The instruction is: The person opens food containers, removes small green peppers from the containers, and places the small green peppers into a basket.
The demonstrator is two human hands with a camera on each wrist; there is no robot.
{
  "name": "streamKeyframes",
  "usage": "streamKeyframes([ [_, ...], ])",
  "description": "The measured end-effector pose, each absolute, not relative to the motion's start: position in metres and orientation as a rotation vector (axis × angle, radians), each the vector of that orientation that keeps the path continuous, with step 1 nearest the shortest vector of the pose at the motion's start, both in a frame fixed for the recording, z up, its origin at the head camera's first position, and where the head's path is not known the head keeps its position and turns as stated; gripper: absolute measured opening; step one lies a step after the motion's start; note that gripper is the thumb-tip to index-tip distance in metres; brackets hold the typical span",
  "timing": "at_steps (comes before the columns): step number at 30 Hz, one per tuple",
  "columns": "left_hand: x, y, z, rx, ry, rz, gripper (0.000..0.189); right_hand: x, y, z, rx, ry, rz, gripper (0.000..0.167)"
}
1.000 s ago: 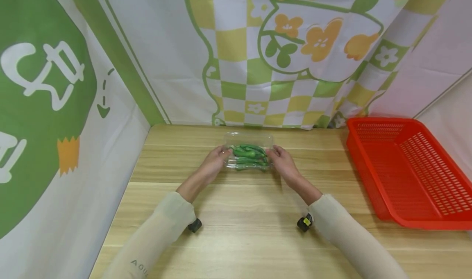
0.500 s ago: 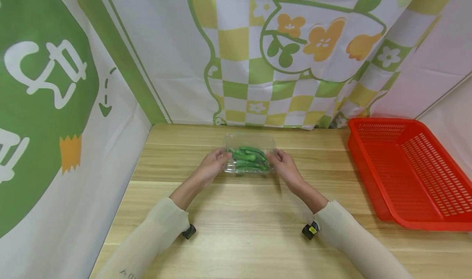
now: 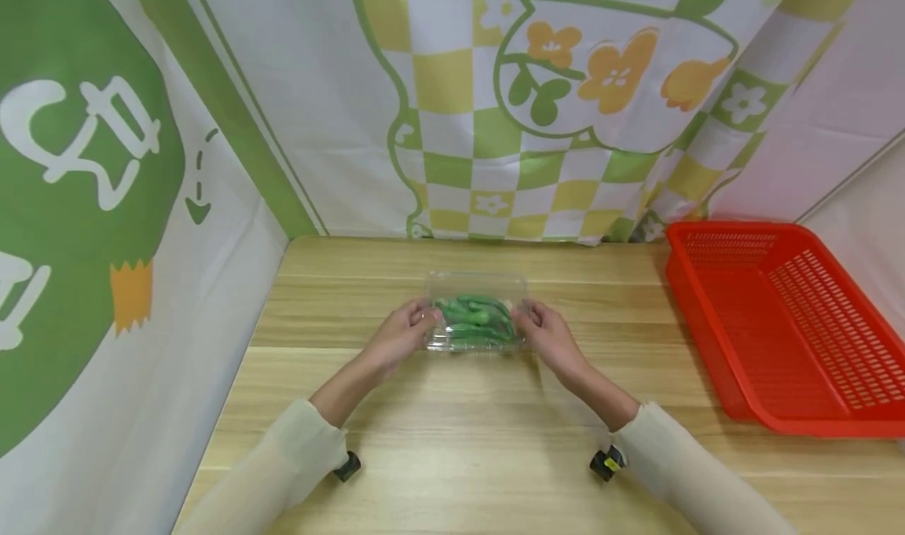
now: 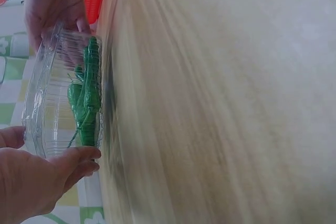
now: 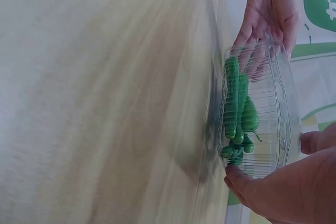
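Observation:
A clear plastic clamshell box (image 3: 477, 283) with several green peppers (image 3: 481, 319) inside is held between both hands. My left hand (image 3: 403, 332) grips its left end, and my right hand (image 3: 551, 336) grips the right end. In the left wrist view the left hand's thumb and fingers clasp the near end of the box (image 4: 50, 98). The right wrist view has the right hand (image 5: 294, 187) around the other end, with the peppers (image 5: 239, 108) lying along the bottom. The box looks just above the tabletop, a shadow beneath it; contact is hard to tell.
A red plastic basket (image 3: 806, 346) with perforated sides stands on the right of the wooden table (image 3: 481, 456). Behind the table hangs a checked, flower-printed cloth (image 3: 523, 158). A green and white cloth (image 3: 92, 166) borders the left side.
Both hands have drawn the box of peppers toward the body, a little down in the head view. Their grip on its ends stays the same. The basket has not moved.

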State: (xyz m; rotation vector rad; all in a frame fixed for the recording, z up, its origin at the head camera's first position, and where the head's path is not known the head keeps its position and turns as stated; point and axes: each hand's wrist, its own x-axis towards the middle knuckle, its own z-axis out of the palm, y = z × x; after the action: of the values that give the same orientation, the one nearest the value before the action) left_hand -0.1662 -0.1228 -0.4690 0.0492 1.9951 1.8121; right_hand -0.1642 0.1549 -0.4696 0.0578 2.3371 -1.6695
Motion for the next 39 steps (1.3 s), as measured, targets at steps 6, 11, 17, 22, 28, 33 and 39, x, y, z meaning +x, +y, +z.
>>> streamKeyframes([
  [6, -0.158, -0.122, -0.47, 0.021, 2.029, 1.792, 0.07, -0.156, 0.156, -0.472, 0.069, 2.346, -1.644, 0.069],
  [11, -0.152, -0.122, -0.473, 0.016, 2.045, 1.785, 0.068, -0.15, 0.155, -0.475, 0.072, 2.362, -1.646, 0.067],
  [17, -0.148, -0.122, -0.475, 0.021, 2.069, 1.757, 0.067, -0.146, 0.154, -0.478, 0.079, 2.356, -1.658, 0.068],
  [22, -0.146, -0.123, -0.477, 0.033, 2.061, 1.759, 0.068, -0.142, 0.155, -0.48, 0.085, 2.342, -1.672, 0.07],
  [28, -0.146, -0.123, -0.48, 0.05, 2.053, 1.767, 0.07, -0.139, 0.154, -0.48, 0.082, 2.362, -1.654, 0.068],
  [33, -0.145, -0.123, -0.481, 0.059, 2.064, 1.766, 0.071, -0.138, 0.155, -0.479, 0.082, 2.382, -1.642, 0.067],
  [39, -0.144, -0.124, -0.483, 0.076, 2.073, 1.763, 0.071, -0.139, 0.156, -0.481, 0.083, 2.393, -1.63, 0.067],
])
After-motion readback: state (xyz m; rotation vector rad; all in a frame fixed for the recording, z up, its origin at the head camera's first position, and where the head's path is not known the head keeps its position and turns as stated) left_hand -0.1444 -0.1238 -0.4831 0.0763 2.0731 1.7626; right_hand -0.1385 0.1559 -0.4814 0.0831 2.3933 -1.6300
